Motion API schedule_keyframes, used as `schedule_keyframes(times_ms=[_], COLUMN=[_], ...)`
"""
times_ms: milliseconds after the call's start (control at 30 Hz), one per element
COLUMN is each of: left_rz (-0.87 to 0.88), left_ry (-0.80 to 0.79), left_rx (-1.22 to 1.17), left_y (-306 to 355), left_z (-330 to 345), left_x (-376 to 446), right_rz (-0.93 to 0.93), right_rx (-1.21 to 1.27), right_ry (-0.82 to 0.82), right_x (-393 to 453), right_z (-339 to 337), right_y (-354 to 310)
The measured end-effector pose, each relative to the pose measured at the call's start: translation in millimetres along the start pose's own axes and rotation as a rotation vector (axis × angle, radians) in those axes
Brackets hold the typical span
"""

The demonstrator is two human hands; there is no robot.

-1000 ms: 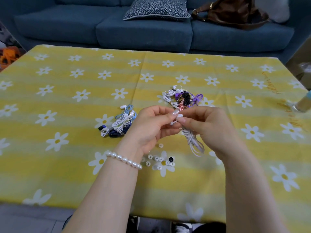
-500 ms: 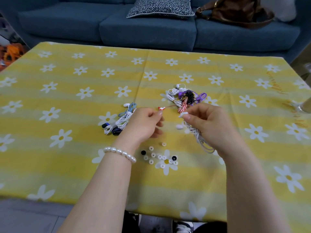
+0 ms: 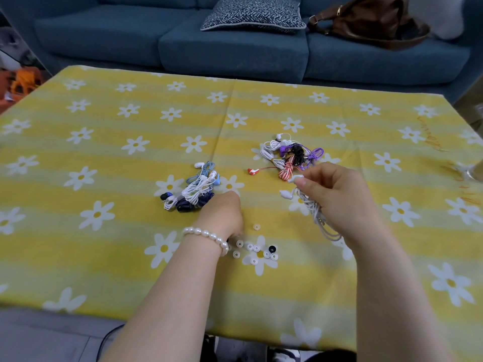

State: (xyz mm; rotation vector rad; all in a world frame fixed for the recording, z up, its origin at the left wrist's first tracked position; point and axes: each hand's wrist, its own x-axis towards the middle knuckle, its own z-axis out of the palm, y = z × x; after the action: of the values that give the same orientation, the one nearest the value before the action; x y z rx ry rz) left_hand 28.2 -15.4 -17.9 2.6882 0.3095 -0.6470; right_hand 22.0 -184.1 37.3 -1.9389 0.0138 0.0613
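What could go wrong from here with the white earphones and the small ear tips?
The ear tips lie loose by the left hand; a careless brush may scatter them. The white earphones hang in loops from the right hand, so they may tangle with the pile of earphones beside it.

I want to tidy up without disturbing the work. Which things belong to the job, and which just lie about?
Job: white earphones held by right hand; ear tips by left hand; tangled pile; bundled pile.
Lying about: cushion, bag.
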Motion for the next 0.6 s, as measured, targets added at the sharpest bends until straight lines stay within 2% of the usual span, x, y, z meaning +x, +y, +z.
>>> schedule_keyframes(times_ms=[233, 333, 400, 467, 533, 600], left_rz=[0.044, 0.056, 0.081, 0.142, 0.217, 0.260], left_ry=[-0.067, -0.023, 0.074, 0.104, 0.026, -0.049], left_rx=[0.110, -0.019, -0.250, -0.659, -1.105, -1.354], left_y=[6, 9, 13, 18, 25, 30], left_z=[0, -7, -15, -21, -27, -32], left_x=[-1, -6, -11, -20, -33, -43], right_rz=[0.012, 0.019, 0.028, 0.034, 0.036, 0.031], right_rx=[0.008, 0.021, 0.060, 0.102, 0.135, 0.164], right_ry=[0.001, 0.000, -0.009, -0.023, -0.041, -0.046], right_x=[-2, -3, -4, -5, -6, -6], right_z=[0, 0, -1, -1, -2, -2], right_y=[-2, -3, -5, -7, -8, -9])
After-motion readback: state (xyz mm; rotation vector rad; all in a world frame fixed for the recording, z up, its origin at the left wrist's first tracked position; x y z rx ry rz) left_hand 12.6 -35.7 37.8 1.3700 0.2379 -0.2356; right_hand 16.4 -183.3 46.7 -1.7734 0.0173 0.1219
